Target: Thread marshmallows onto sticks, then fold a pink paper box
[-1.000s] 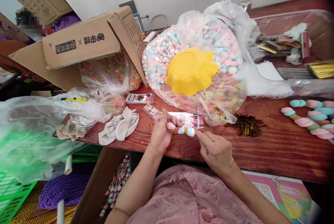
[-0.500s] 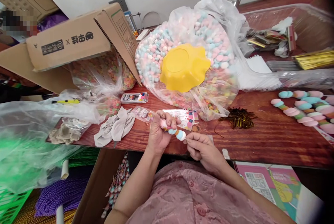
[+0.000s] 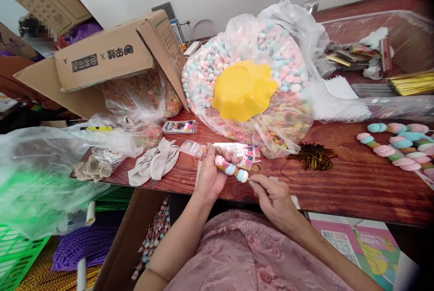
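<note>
The left hand point(image 3: 210, 175) is closed around a candy skewer point(image 3: 231, 169) at the near edge of the counter point(image 3: 356, 182), just above the person's pink shirt point(image 3: 244, 255). The skewer is a short row of puffy pastel pieces: a pink one nearest the palm, then a pale blue one, an orange ring, and a white-blue one at the free end. It points down and to the right, tilted, with the left fingers wrapped over its upper part. The right hand point(image 3: 276, 196) sits just beside the free end, its fingers pressed together as if pinching the thin stick that comes out of the last piece; the stick itself is too fine to make out.

Right behind the skewer lies a printed wrapper point(image 3: 246, 153) flat on the wood. Further back stands a large clear bag point(image 3: 291, 69) full of pink, blue and white candies, with a yellow bowl point(image 3: 244, 89) upside down on top of it. To the left, a tipped cardboard box point(image 3: 108, 55) spills a bag of coloured rings. A grey cloth point(image 3: 154, 164) lies near the left hand. A heap of gold ties point(image 3: 312, 156) lies to the right, and finished skewers point(image 3: 396, 146) rest well apart at the far right edge.
</note>
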Demonstrator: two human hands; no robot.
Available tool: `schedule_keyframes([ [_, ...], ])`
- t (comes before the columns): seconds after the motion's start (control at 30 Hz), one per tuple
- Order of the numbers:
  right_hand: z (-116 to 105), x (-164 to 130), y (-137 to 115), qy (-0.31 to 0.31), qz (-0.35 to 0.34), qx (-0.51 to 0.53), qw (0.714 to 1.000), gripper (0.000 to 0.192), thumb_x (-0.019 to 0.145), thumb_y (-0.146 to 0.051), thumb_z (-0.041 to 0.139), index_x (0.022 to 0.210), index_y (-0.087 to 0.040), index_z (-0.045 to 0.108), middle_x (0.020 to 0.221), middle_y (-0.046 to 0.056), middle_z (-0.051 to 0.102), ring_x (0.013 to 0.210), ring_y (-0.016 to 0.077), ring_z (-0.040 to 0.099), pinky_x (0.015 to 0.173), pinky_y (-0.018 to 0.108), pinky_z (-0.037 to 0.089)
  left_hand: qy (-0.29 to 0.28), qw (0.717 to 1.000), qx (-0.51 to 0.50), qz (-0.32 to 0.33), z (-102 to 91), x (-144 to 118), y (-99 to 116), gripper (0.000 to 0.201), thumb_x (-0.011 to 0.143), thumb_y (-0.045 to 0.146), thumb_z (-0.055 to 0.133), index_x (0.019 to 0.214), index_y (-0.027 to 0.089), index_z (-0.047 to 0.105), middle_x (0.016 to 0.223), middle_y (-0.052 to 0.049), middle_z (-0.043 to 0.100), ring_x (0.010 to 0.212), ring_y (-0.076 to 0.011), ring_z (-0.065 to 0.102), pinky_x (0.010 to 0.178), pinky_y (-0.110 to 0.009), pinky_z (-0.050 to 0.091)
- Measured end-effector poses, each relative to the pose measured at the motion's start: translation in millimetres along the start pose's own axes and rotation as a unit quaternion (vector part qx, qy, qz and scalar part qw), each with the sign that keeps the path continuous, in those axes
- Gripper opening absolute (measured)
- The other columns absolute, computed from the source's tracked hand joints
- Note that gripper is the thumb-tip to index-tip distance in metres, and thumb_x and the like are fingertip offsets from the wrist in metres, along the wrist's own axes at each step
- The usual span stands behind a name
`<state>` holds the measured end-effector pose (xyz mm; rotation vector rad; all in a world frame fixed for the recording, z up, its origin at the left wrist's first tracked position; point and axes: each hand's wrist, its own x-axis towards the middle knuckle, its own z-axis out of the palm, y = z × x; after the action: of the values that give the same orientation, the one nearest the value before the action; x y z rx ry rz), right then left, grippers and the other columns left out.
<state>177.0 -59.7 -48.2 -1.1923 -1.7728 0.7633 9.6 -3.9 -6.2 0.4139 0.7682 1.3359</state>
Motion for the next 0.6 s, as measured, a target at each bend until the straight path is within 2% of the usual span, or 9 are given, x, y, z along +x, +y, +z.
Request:
schedule_keyframes([
  [0.03, 2.4, -1.3, -4.6, -0.027, 0.055, 0.069, 0.996, 0.023, 0.095, -0.025, 0.048, 0.082, -0.016, 0.064, 0.060, -0.001, 0.057, 0.052, 0.0094, 0.048, 0.053, 0.022, 0.036, -0.008, 1.000, 0.012, 0.026, 0.8, -2.0, -1.7, 0.039, 0.089, 0.051, 0.060, 0.069, 0.017, 0.053, 0.063, 0.002, 0.059, 0.060, -0.0144, 0.062, 0.081, -0.038, 0.054],
  [0.1, 6.9, -3.7, -11.2, -0.071, 0.147, 0.190, 0.968, 0.027, 0.094, -0.033, 0.048, 0.077, -0.017, 0.062, 0.052, -0.004, 0.050, 0.047, 0.0087, 0.042, 0.048, 0.021, 0.033, -0.035, 0.997, 0.040, 0.058, 1.6, -5.3, -2.6, 0.037, 0.087, 0.049, 0.063, 0.070, 0.017, 0.055, 0.064, 0.003, 0.059, 0.062, -0.0143, 0.062, 0.083, -0.037, 0.053],
  [0.17, 9.8, -5.0, -12.2, -0.087, 0.186, 0.242, 0.948, 0.029, 0.094, -0.035, 0.048, 0.076, -0.017, 0.061, 0.050, -0.004, 0.048, 0.044, 0.0088, 0.039, 0.045, 0.022, 0.031, -0.075, 0.995, 0.046, 0.049, 1.5, -7.1, -0.9, 0.037, 0.085, 0.052, 0.065, 0.072, 0.018, 0.054, 0.064, 0.003, 0.059, 0.061, -0.0152, 0.063, 0.083, -0.038, 0.053],
  [0.23, 9.9, -4.8, -8.1, -0.058, 0.155, 0.193, 0.967, 0.027, 0.093, -0.033, 0.048, 0.078, -0.017, 0.063, 0.053, -0.002, 0.053, 0.046, 0.0097, 0.043, 0.047, 0.022, 0.034, -0.112, 0.993, 0.027, 0.007, 0.8, -7.3, 1.6, 0.041, 0.084, 0.058, 0.062, 0.073, 0.019, 0.053, 0.063, 0.003, 0.059, 0.060, -0.0165, 0.064, 0.081, -0.040, 0.053],
  [0.3, 7.8, -3.5, -1.9, 0.007, 0.075, 0.080, 0.994, 0.022, 0.091, -0.028, 0.050, 0.081, -0.017, 0.066, 0.064, 0.003, 0.062, 0.056, 0.0121, 0.053, 0.055, 0.024, 0.040, -0.129, 0.991, 0.008, -0.034, -0.6, -6.6, 2.7, 0.047, 0.083, 0.065, 0.058, 0.072, 0.019, 0.051, 0.064, 0.001, 0.060, 0.063, -0.0183, 0.065, 0.080, -0.041, 0.053],
  [0.4, 4.7, -1.1, 2.7, 0.081, -0.001, -0.020, 0.997, 0.018, 0.090, -0.022, 0.051, 0.089, -0.018, 0.068, 0.078, 0.005, 0.069, 0.064, 0.0134, 0.061, 0.063, 0.025, 0.043, -0.119, 0.992, 0.000, -0.047, -3.2, -5.8, -0.1, 0.052, 0.080, 0.070, 0.058, 0.071, 0.019, 0.050, 0.067, -0.001, 0.062, 0.071, -0.0216, 0.068, 0.080, -0.041, 0.053],
  [0.43, 4.9, -0.6, 1.8, 0.075, 0.003, -0.015, 0.997, 0.018, 0.091, -0.022, 0.050, 0.090, -0.018, 0.068, 0.075, 0.004, 0.068, 0.062, 0.0125, 0.059, 0.062, 0.025, 0.042, -0.114, 0.993, 0.006, -0.038, -3.9, -5.9, -1.9, 0.052, 0.078, 0.069, 0.060, 0.071, 0.019, 0.050, 0.067, 0.000, 0.062, 0.074, -0.0224, 0.069, 0.081, -0.041, 0.053],
  [0.5, 7.2, -0.2, -3.1, 0.026, 0.047, 0.042, 0.998, 0.019, 0.092, -0.025, 0.049, 0.086, -0.018, 0.066, 0.064, 0.000, 0.061, 0.054, 0.0106, 0.052, 0.056, 0.023, 0.039, -0.105, 0.994, 0.029, -0.010, -4.8, -6.7, -5.3, 0.050, 0.077, 0.067, 0.065, 0.072, 0.019, 0.050, 0.067, 0.000, 0.062, 0.079, -0.0234, 0.070, 0.082, -0.041, 0.052],
  [0.6, 13.0, -0.1, -12.5, -0.063, 0.147, 0.186, 0.969, 0.027, 0.092, -0.034, 0.049, 0.074, -0.018, 0.060, 0.054, -0.003, 0.051, 0.051, 0.0096, 0.044, 0.052, 0.022, 0.036, -0.105, 0.993, 0.055, 0.020, -5.5, -8.6, -7.2, 0.050, 0.075, 0.066, 0.067, 0.073, 0.019, 0.049, 0.065, 0.001, 0.061, 0.081, -0.0240, 0.070, 0.083, -0.041, 0.052],
])
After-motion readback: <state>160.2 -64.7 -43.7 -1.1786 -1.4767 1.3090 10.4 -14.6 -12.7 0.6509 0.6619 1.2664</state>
